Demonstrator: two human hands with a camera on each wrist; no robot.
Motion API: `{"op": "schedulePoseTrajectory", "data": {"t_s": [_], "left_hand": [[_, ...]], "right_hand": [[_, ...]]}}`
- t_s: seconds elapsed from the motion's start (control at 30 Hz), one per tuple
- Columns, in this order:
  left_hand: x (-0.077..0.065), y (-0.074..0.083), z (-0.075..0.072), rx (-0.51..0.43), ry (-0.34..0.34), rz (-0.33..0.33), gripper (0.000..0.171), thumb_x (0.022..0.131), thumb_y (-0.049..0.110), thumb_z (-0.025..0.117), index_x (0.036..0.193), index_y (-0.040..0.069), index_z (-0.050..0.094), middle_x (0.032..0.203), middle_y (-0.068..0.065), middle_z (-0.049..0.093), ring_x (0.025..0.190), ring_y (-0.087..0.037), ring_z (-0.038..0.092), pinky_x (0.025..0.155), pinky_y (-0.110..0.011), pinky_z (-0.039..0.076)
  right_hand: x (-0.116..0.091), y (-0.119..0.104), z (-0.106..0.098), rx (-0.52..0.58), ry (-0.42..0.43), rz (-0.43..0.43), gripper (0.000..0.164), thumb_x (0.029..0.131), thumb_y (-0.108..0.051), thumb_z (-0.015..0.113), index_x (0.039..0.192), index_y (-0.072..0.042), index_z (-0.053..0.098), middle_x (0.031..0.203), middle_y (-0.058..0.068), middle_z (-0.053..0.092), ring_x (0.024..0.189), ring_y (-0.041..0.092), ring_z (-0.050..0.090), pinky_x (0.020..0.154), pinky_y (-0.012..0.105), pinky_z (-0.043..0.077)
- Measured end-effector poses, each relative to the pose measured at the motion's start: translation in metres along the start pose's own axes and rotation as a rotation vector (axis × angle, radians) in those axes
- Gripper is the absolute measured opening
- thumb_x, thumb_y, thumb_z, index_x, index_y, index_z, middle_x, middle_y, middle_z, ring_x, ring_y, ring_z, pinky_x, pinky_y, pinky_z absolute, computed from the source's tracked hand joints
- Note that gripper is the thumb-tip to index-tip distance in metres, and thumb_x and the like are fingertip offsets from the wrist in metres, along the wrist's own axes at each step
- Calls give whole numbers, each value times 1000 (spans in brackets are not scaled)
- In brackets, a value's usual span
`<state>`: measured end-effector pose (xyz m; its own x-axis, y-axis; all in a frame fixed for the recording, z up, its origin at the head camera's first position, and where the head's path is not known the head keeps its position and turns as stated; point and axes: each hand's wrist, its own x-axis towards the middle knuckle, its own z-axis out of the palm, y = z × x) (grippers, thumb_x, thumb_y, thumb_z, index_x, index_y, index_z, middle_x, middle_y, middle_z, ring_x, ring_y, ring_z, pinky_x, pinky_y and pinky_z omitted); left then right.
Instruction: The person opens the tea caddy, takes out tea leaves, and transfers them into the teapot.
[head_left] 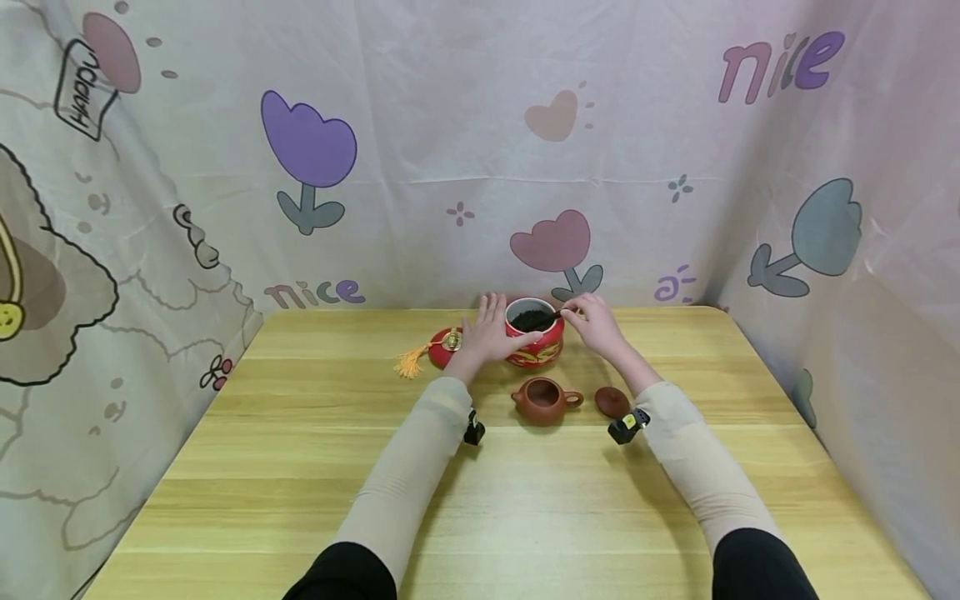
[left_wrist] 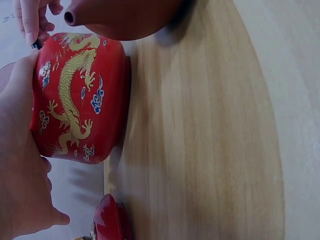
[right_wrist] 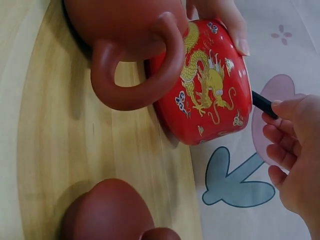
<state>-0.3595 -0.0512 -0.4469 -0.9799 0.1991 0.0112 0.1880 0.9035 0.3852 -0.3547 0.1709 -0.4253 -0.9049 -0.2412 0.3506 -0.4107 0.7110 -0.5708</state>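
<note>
A red jar (head_left: pixel 535 354) with a gold dragon holds dark loose tea leaves (head_left: pixel 531 320). My left hand (head_left: pixel 491 333) rests against the jar's left side, fingers straight and spread, thumb across its front near the rim. At the right of the rim, my right hand (head_left: pixel 594 323) pinches the black handle of a slim scoop (right_wrist: pixel 264 104). The scoop's far end reaches into the jar; its tip is hard to make out among the leaves. In front stands a brown clay teapot (head_left: pixel 542 403), uncovered, with its handle to the right.
The teapot's round lid (head_left: pixel 612 402) lies right of it, below my right forearm. Left of the jar, partly behind my left hand, is a red jar lid (head_left: pixel 441 354) with a yellow tassel (head_left: pixel 410 362). A printed cloth (head_left: pixel 442 125) hangs behind the wooden table (head_left: pixel 300 450).
</note>
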Motion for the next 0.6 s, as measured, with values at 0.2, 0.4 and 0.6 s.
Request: {"op": "schedulePoseTrajectory", "data": {"t_s": [0.2,0.4,0.6], "left_hand": [[-1,0,1,-12,2,-1,119,73,91,39,158,16,4,167,-7,1,154,-26,-4,119,-66,8],[0,-1,0,-25,4,1,119,73,91,40,158,16,4,167,-7,2,154,-26,-3,119,-65,6],[1,-1,2,-16,11,2,119,73,91,40,158,15,5,167,-8,3,154,-26,-2,119,-65,9]], "right_hand": [[-2,6,-3,47,42,31,22,97,-16,59,102,3,69,104,21,65,101,34,52,89,48,44],[-6,12,-9,79,88,30,21,97,-16,60,101,3,68,101,22,65,101,36,52,89,48,44],[-12,17,-14,112,106,52,24,97,-17,59,104,5,68,104,24,64,101,36,53,88,47,44]]}}
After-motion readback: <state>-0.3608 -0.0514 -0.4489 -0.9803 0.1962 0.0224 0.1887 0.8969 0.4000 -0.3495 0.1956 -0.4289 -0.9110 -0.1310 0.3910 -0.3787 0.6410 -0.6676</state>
